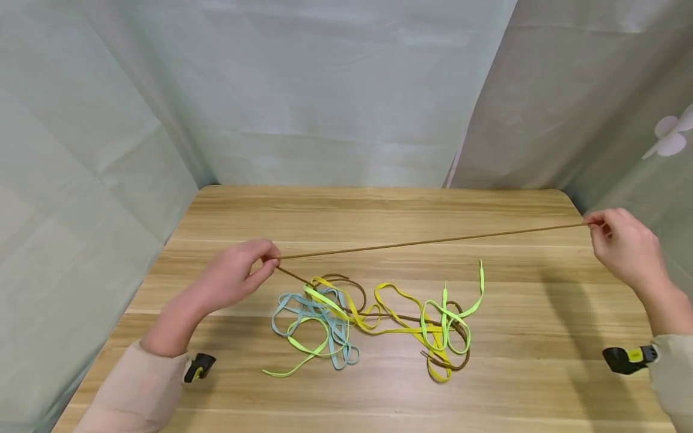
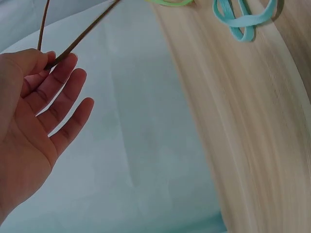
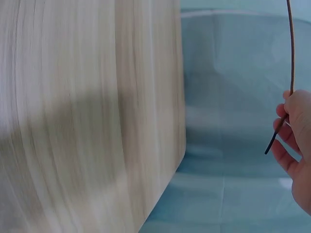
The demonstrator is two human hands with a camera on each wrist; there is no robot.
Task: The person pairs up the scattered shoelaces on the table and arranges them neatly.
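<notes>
A thin brown shoelace [image 1: 433, 240] is stretched taut above the table between two hands. The left hand [image 1: 235, 273] pinches it between thumb and index finger, and the lace bends there and runs back down to the pile. In the left wrist view, the other fingers [image 2: 63, 109] are spread apart. At the far right the right hand [image 1: 628, 246] pinches the lace near its end; the dark tip [image 3: 269, 143] pokes out below the fingers in the right wrist view. Below lie tangled laces: light blue [image 1: 295, 307], neon green [image 1: 446, 319], yellow [image 1: 397, 329] and more brown cord.
The wooden table [image 1: 379, 210] has rounded far corners. Pale curtains [image 1: 325, 90] hang behind it and along both sides. A black wrist camera sits at each cuff, the left one [image 1: 199, 368] and the right one [image 1: 628, 359].
</notes>
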